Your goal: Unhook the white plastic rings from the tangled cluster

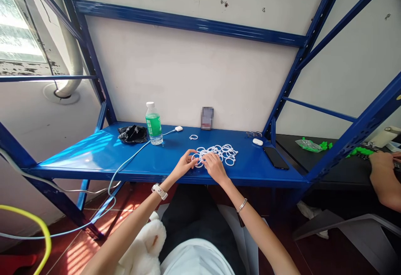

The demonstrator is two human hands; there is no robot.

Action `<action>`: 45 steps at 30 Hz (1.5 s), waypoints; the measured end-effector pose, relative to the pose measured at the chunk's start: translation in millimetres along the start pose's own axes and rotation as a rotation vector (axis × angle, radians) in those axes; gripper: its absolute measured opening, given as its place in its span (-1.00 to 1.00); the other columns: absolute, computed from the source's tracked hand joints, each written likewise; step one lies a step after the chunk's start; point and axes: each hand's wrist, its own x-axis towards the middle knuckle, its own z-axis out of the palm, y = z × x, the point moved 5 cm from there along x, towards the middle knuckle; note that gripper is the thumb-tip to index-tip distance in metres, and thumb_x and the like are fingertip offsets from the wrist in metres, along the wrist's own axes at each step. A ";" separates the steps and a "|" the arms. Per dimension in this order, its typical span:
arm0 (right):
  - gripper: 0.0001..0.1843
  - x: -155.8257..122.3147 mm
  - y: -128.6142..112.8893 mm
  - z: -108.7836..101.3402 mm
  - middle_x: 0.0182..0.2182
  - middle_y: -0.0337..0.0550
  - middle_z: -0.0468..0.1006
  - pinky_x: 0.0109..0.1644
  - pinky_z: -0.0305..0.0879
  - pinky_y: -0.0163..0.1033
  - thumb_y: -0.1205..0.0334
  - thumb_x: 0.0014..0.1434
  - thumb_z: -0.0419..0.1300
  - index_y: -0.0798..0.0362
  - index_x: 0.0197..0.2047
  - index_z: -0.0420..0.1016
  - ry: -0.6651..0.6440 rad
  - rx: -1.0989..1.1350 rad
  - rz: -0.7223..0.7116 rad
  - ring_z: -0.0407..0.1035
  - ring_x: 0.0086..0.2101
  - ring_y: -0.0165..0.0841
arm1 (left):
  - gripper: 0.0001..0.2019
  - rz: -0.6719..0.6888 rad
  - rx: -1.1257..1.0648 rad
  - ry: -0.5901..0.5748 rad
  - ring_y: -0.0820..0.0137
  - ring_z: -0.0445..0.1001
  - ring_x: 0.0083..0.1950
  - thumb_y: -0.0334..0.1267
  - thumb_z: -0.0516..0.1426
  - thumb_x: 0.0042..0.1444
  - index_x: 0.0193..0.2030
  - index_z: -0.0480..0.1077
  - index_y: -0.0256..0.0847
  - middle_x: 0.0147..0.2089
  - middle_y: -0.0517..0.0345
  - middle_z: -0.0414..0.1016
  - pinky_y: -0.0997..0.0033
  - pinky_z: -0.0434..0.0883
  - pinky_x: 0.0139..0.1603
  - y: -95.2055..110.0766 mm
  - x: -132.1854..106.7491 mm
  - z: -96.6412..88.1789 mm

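Note:
A loose pile of white plastic rings (230, 154) lies near the front edge of the blue shelf table. At the pile's left side, my left hand (184, 164) pinches a white ring with its fingertips. My right hand (215, 167) reaches over the pile from the right, its bent fingers closed at the same ring; the fingertips are partly hidden. One more white ring (193, 137) lies apart, behind the pile.
A water bottle (154, 127), a black plastic bag (133, 134) and a white cable plug (178, 128) stand or lie at left. At right are a black phone (275, 158), a white case (257, 142) and glasses (253, 134). Another person's arm (384, 179) shows far right.

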 end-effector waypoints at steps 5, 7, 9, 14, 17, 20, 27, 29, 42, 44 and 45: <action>-0.68 -0.2 1.0 -1.0 -0.18 -0.01 0.52 -0.08 0.31 -0.07 0.21 0.38 -0.11 0.06 -0.05 0.44 0.002 -0.009 0.033 0.36 -0.12 -0.20 | -0.40 0.062 0.119 -0.060 0.46 0.37 -0.41 0.03 0.19 0.06 0.19 0.19 -0.17 -0.34 0.21 0.40 0.46 0.39 -0.36 2.5 -1.5 4.0; -0.68 -0.1 0.8 -1.9 -0.19 -0.02 0.52 -0.08 0.31 -0.08 0.22 0.39 -0.12 0.06 -0.06 0.43 0.005 -0.011 0.037 0.36 -0.12 -0.21 | -0.43 0.081 0.154 -0.046 0.45 0.37 -0.40 0.02 0.19 0.06 0.16 0.23 -0.17 -0.35 0.22 0.40 0.45 0.39 -0.34 3.5 -1.9 4.8; -0.68 0.1 0.5 -3.0 -0.20 -0.02 0.52 -0.09 0.31 -0.09 0.21 0.39 -0.13 0.07 -0.07 0.43 0.011 -0.011 0.041 0.36 -0.14 -0.21 | -0.44 0.083 0.177 -0.031 0.44 0.37 -0.40 0.03 0.19 0.06 0.14 0.24 -0.18 -0.37 0.23 0.40 0.44 0.39 -0.34 4.0 -2.1 4.7; -0.66 0.3 0.3 -4.3 -0.22 -0.03 0.52 -0.10 0.31 -0.11 0.18 0.40 -0.15 0.09 -0.10 0.42 0.030 -0.004 0.046 0.36 -0.15 -0.22 | -0.45 0.089 0.203 -0.014 0.43 0.37 -0.41 0.05 0.19 0.05 0.11 0.28 -0.21 -0.38 0.21 0.41 0.44 0.39 -0.35 4.8 -2.2 3.5; -0.66 0.3 1.2 -4.1 -0.23 -0.04 0.52 -0.10 0.31 -0.11 0.17 0.40 -0.16 0.07 -0.11 0.42 0.032 -0.001 0.063 0.37 -0.15 -0.22 | -0.45 0.090 0.232 -0.001 0.43 0.37 -0.41 0.06 0.18 0.06 0.11 0.30 -0.23 -0.37 0.19 0.42 0.44 0.38 -0.37 4.5 -2.2 3.0; -0.66 0.4 1.2 -4.5 -0.24 -0.05 0.52 -0.10 0.30 -0.11 0.18 0.40 -0.16 0.05 -0.11 0.41 0.027 0.012 0.071 0.38 -0.16 -0.23 | -0.46 0.081 0.266 0.018 0.43 0.36 -0.42 0.07 0.17 0.05 0.07 0.33 -0.25 -0.39 0.18 0.43 0.44 0.38 -0.37 4.3 -2.6 2.3; -0.73 0.9 -2.3 -9.2 -0.25 -0.06 0.51 -0.08 0.29 -0.13 0.22 0.36 -0.11 0.04 -0.14 0.40 0.024 0.055 0.060 0.38 -0.17 -0.24 | -0.49 0.063 0.295 0.035 0.42 0.37 -0.45 0.07 0.17 0.04 -0.02 0.40 -0.30 -0.43 0.14 0.47 0.43 0.37 -0.39 7.7 -3.7 1.7; -0.75 0.8 -2.6 -9.6 -0.25 -0.07 0.51 -0.07 0.28 -0.13 0.24 0.34 -0.10 0.05 -0.15 0.39 0.018 0.065 0.058 0.37 -0.18 -0.24 | -0.50 0.058 0.300 0.039 0.42 0.37 -0.47 0.08 0.17 0.04 -0.04 0.42 -0.31 -0.45 0.14 0.48 0.44 0.37 -0.41 8.6 -3.9 1.7; -0.77 1.1 -2.8 -9.6 -0.29 -0.10 0.51 -0.10 0.27 -0.15 0.26 0.34 -0.10 0.04 -0.20 0.37 0.002 0.064 0.055 0.38 -0.22 -0.26 | -0.51 0.059 0.329 0.053 0.43 0.35 -0.49 0.08 0.15 0.05 -0.06 0.44 -0.31 -0.47 0.15 0.47 0.47 0.33 -0.45 10.0 -4.6 0.9; -0.78 0.9 -2.2 -9.2 -0.30 -0.10 0.50 -0.10 0.27 -0.16 0.27 0.33 -0.09 0.04 -0.21 0.37 0.004 0.061 0.051 0.39 -0.23 -0.26 | -0.51 0.059 0.325 0.053 0.44 0.35 -0.49 0.07 0.16 0.04 -0.05 0.43 -0.31 -0.47 0.16 0.46 0.47 0.34 -0.44 9.0 -4.3 1.0; -0.78 0.8 -1.9 -8.9 -0.30 -0.11 0.50 -0.11 0.27 -0.16 0.27 0.33 -0.09 0.04 -0.21 0.37 0.005 0.065 0.050 0.39 -0.23 -0.26 | -0.52 0.062 0.322 0.051 0.44 0.35 -0.49 0.07 0.16 0.04 -0.04 0.43 -0.30 -0.47 0.16 0.46 0.47 0.34 -0.44 8.8 -4.2 1.1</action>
